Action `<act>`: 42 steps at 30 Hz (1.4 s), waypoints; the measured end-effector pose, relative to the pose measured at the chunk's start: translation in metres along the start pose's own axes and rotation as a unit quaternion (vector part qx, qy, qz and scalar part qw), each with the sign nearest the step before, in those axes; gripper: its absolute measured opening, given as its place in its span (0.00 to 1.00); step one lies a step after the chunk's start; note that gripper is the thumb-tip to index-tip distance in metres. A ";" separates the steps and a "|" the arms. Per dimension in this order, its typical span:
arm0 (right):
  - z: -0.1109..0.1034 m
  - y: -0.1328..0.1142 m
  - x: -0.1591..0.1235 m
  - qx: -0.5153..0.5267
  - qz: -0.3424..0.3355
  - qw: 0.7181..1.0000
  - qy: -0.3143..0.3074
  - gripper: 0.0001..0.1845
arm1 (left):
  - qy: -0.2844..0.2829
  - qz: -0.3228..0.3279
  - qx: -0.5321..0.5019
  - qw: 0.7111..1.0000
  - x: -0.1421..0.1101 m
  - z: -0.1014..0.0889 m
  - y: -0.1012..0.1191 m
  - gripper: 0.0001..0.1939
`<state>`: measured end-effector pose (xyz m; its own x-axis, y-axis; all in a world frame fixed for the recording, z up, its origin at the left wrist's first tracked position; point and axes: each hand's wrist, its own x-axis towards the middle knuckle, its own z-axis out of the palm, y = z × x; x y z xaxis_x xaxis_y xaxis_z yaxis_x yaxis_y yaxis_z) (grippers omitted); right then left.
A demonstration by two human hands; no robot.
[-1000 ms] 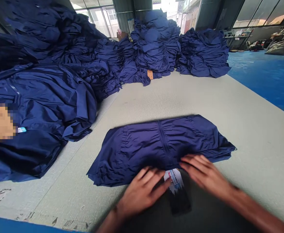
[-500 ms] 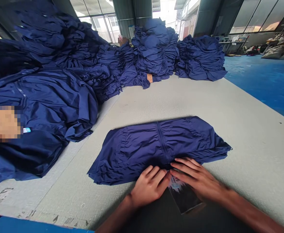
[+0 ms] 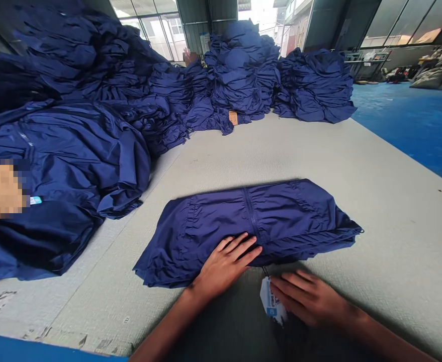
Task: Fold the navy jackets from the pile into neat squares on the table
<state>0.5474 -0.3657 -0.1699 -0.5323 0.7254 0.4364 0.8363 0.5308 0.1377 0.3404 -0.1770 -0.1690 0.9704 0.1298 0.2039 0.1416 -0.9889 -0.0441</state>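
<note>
Left hand [image 3: 224, 266] is flat on the folded navy jacket [image 3: 292, 216], fingers slightly spread. Right hand [image 3: 307, 296] half hides a white tag [image 3: 270, 301], fingers close together; can't tell if they're pinching it.

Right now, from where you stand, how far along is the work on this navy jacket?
Done: the navy zip jacket lies flat on the grey table, folded into a band, zip showing. In hand: the left hand presses its near edge, and the right hand is beside the white hang tag. Left: the heaps of navy jackets behind, untouched here.
</note>
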 end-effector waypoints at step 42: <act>-0.010 -0.032 0.004 0.282 0.366 0.882 -0.089 0.15 | 0.028 -0.234 -0.367 0.900 -0.054 -0.015 0.081 0.14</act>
<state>0.5199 -0.3836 -0.1640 0.0684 0.9951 0.0712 0.7929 -0.0109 -0.6093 0.2969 -0.2649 -0.1688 0.8238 0.5608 0.0822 0.3443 -0.6103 0.7134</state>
